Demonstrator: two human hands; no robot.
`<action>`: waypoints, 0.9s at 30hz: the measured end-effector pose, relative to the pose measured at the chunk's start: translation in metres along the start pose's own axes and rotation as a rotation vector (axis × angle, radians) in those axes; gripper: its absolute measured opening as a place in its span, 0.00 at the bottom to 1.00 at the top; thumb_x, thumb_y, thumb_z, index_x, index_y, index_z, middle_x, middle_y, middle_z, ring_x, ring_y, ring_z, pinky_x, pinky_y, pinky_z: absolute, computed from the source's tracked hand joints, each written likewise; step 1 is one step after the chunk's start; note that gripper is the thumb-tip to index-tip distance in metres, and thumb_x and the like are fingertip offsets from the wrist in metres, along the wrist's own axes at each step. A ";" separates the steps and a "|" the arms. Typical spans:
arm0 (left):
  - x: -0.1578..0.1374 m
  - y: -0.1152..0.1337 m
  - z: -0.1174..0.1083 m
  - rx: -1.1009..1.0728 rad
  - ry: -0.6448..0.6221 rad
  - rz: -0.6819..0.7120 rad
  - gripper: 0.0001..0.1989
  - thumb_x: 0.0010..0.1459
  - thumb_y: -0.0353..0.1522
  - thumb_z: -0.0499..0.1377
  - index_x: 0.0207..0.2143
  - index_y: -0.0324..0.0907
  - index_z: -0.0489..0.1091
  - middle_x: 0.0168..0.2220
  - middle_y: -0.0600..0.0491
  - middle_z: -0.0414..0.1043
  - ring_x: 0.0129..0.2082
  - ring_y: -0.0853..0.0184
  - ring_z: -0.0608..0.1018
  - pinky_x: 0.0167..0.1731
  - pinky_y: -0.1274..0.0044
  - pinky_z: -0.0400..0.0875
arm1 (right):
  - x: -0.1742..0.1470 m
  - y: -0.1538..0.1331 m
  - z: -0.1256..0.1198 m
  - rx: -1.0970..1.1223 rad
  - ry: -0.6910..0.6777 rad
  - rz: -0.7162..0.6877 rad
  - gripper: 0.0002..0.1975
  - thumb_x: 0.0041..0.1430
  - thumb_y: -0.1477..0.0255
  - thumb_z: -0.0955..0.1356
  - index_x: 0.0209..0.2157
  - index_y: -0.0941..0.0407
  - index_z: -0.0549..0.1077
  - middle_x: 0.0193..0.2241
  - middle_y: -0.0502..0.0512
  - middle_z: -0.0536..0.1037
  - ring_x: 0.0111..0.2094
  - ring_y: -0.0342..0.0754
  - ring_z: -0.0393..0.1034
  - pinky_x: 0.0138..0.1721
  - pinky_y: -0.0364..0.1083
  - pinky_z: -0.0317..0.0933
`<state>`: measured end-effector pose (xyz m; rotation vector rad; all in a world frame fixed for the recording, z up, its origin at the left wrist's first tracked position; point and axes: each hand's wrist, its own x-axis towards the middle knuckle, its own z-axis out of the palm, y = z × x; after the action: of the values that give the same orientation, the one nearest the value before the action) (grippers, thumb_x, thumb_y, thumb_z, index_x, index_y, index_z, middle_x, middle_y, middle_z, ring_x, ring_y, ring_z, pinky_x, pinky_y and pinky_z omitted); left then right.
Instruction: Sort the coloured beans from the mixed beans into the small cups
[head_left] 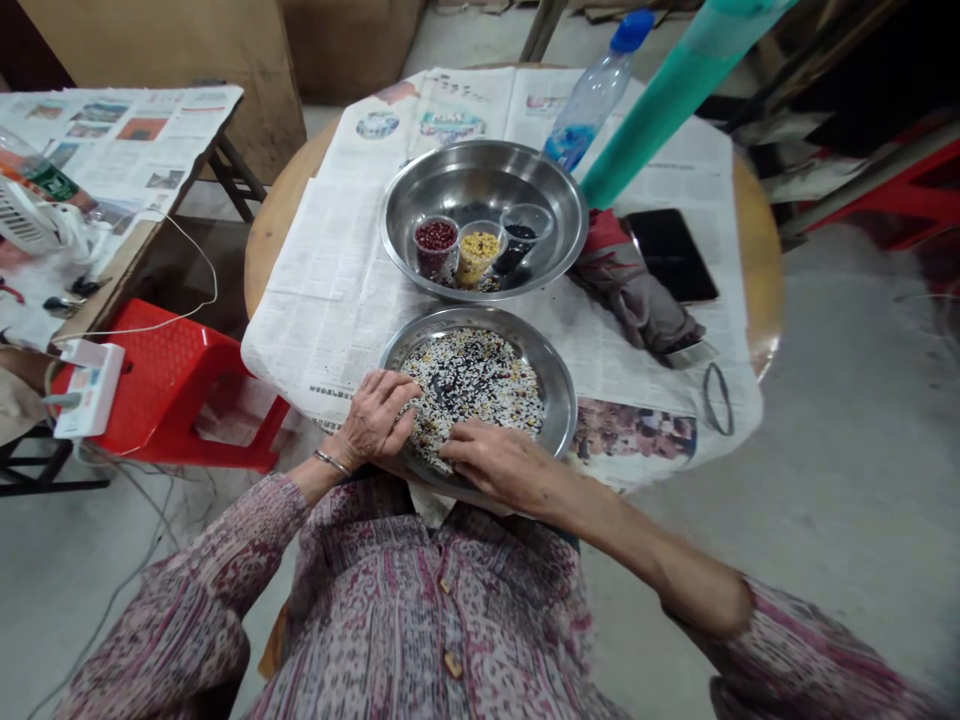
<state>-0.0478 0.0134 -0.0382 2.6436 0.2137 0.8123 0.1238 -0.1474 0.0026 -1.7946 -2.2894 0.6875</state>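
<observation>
A shallow metal bowl (559, 400) holds a layer of mixed grains (480, 385), white, black and some yellow, with a few dark red ones. My left hand (379, 415) lies over the bowl's left rim, its fingers curled inward above the grains; what they hold, if anything, is hidden. Inside the near side of the bowl, my right hand (495, 460) has its fingers pressed together down at the grains. Behind stands a larger metal basin (480, 165) with three clear plastic cups: a cup of red beans (435, 245), a cup of yellow kernels (478, 252) and a cup of black grains (519, 245).
Newspaper (322, 290) covers the round table (262, 235). On it are a plastic bottle (592, 95), a teal tube-like object (667, 110), a folded umbrella (630, 285), a dark phone or tablet (671, 255) and a dark band (718, 398). A red stool (169, 380) with a power strip (88, 385) stands left.
</observation>
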 end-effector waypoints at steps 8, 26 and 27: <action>-0.001 -0.001 0.002 -0.011 0.017 0.010 0.13 0.63 0.30 0.49 0.46 0.39 0.70 0.44 0.44 0.73 0.45 0.58 0.73 0.47 0.64 0.68 | 0.021 0.048 -0.013 -0.229 0.390 0.461 0.15 0.65 0.69 0.65 0.50 0.59 0.72 0.45 0.67 0.73 0.47 0.61 0.66 0.43 0.55 0.66; 0.002 0.002 0.000 -0.011 0.060 0.025 0.10 0.64 0.27 0.49 0.44 0.40 0.68 0.42 0.45 0.72 0.43 0.60 0.73 0.45 0.66 0.69 | 0.048 0.002 0.008 0.005 0.280 -0.054 0.08 0.64 0.73 0.66 0.42 0.58 0.76 0.47 0.63 0.74 0.48 0.55 0.63 0.51 0.55 0.64; 0.003 0.002 0.000 -0.002 0.049 0.036 0.10 0.64 0.27 0.49 0.42 0.40 0.68 0.41 0.46 0.73 0.42 0.60 0.73 0.45 0.66 0.68 | 0.043 0.008 0.006 -0.040 0.278 -0.027 0.08 0.65 0.73 0.65 0.42 0.57 0.76 0.46 0.63 0.74 0.47 0.55 0.63 0.50 0.55 0.64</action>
<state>-0.0453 0.0123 -0.0358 2.6347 0.1780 0.8894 0.1163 -0.1067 -0.0131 -1.7471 -2.1515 0.3624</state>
